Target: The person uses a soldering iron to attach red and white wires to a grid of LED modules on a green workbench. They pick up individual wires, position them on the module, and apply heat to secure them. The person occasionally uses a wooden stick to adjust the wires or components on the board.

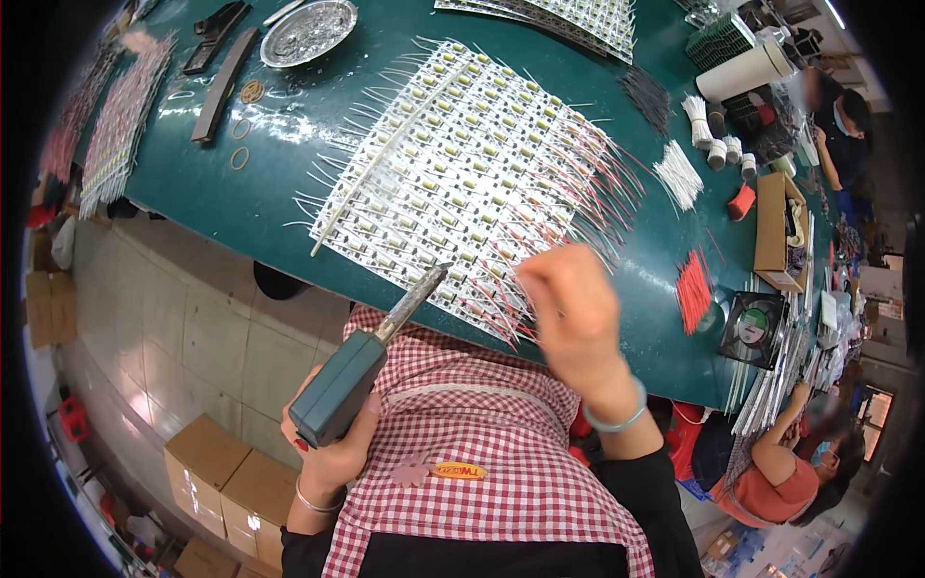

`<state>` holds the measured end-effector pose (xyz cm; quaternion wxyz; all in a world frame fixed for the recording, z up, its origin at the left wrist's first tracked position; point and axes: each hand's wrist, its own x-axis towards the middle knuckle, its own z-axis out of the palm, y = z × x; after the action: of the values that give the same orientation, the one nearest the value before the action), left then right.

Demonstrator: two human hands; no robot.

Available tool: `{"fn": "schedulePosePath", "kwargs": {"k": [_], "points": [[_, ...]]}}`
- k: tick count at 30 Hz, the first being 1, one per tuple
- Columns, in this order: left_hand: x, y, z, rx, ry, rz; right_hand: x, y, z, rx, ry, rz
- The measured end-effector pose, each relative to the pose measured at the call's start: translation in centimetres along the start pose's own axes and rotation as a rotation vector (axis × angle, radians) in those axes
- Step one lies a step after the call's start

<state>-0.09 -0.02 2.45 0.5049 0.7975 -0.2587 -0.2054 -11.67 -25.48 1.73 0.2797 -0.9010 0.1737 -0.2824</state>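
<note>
My left hand [349,433] is wrapped round the dark green handle of a soldering iron [337,390]. Its metal tip reaches the near edge of a panel of small white circuit boards [434,164], covered in rows of yellow-green components. Over the panel's near right part is my right hand [576,308], slightly blurred, with thumb and forefinger pinched together. Whatever lies between those fingertips is too small to make out. Red wires [602,183] stick out along the panel's right side, and white wires from its left. A thin pale strip [385,159] lies across the panel.
Bundles of red wires [692,294], white wires [679,175] and black wires [646,96] lie to the right, by a black fan [753,329] and a cardboard box [779,231]. A metal dish [308,34] stands at the back left. Co-workers [780,472] sit at the right.
</note>
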Motion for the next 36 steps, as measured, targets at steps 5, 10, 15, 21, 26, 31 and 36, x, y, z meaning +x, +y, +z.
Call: {"fn": "schedulePosePath", "kwargs": {"k": [5, 10, 15, 21, 26, 31, 36], "points": [[-1.0, -0.4, -0.5, -0.003, -0.02, -0.009, -2.2, -1.7, 3.7, 0.016, -0.079, 0.022], [-1.5, -1.1, -0.9, -0.027, -0.063, -0.011, -3.3, -1.5, 5.0, -0.033, -0.057, 0.021], [-1.7, -1.4, -0.7, -0.02, -0.071, 0.021, -3.3, -1.7, 5.1, -0.069, -0.058, 0.025], [-1.4, -1.6, -0.5, 0.02, -0.084, 0.101, -3.2, -1.7, 4.9, -0.069, -0.064, 0.032], [-1.2, -1.6, -0.3, 0.029, -0.07, 0.11, -3.3, -1.6, 5.0, -0.066, -0.065, 0.027], [-1.0, -1.3, -0.1, 0.016, -0.06, 0.1, -3.4, -1.5, 5.0, -0.081, -0.079, 0.019], [-0.9, -1.1, -0.1, 0.044, -0.058, 0.119, -3.5, -1.4, 5.0, -0.091, -0.08, 0.011]]}}
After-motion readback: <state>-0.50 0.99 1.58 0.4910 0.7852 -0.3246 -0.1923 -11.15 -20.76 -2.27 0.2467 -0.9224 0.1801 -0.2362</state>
